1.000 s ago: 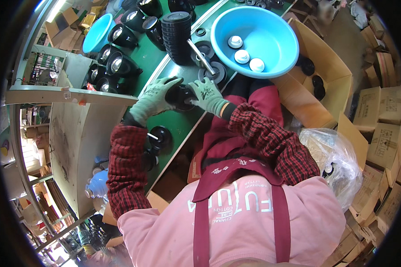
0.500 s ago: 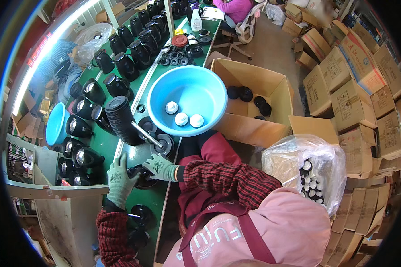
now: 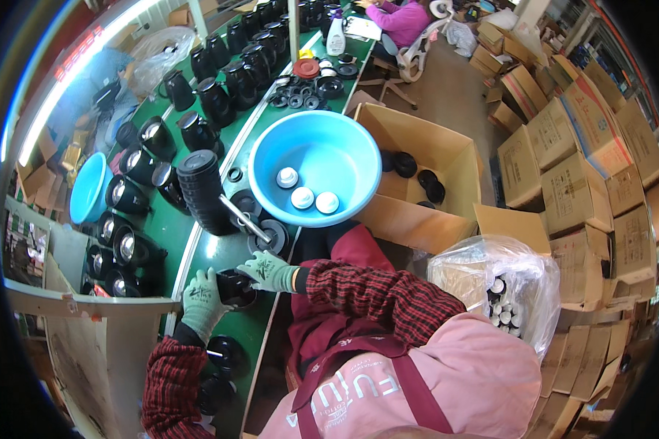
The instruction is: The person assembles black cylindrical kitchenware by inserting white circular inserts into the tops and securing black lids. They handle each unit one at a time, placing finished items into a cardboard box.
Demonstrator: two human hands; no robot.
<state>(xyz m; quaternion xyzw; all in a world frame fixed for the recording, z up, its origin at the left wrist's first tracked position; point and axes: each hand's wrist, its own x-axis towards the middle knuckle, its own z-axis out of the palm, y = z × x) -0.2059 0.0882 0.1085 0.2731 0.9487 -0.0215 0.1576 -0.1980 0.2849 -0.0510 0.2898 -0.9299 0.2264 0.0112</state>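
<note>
My left hand (image 3: pixel 203 301), in a pale green glove, is at the left side of a black round plastic part (image 3: pixel 236 291). Its fingers point up and bear against the part's edge. From the right, my right hand (image 3: pixel 269 272), gloved alike, pinches the part's upper rim with bent fingers. The part is tilted just above the green bench (image 3: pixel 216 249), and its underside is hidden. Beyond my hands stands a tall stack of black lids (image 3: pixel 199 192), with a metal-handled black disc piece (image 3: pixel 269 236) beside it. Closer to me lies another black round piece (image 3: pixel 228 355).
A blue basin (image 3: pixel 315 168) with white-topped caps sits beyond my right hand. An open carton (image 3: pixel 425 164) holds black parts; a plastic-lined box (image 3: pixel 454 278) holds small caps. Black kettles (image 3: pixel 128 245) line the bench's left side. A person in purple (image 3: pixel 403 22) sits at the far end.
The black part has tipped so that more of it shows between my hands. My left hand has shifted slightly right against it. The whole view has moved a little.
</note>
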